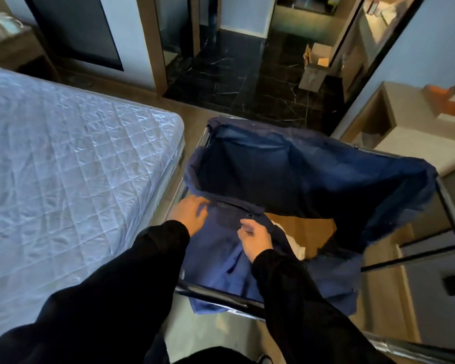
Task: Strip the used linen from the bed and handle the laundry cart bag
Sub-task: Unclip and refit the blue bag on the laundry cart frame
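A navy bag [313, 174] hangs wide open on a metal cart [216, 295] just beside the stripped bed [71, 164]. Its near edge is slumped and creased, with white linen [296, 244] and a brown panel [307, 229] showing inside. The left grip [192, 212] rests on the rim with fingers extended; the right grip [255, 240] pinches the fabric near a zip.

Navy blue laundry bag [313, 174]; white diamond-quilted mattress [63, 153]; black sleeves [155, 258]; black white-veined marble floor [234, 74]
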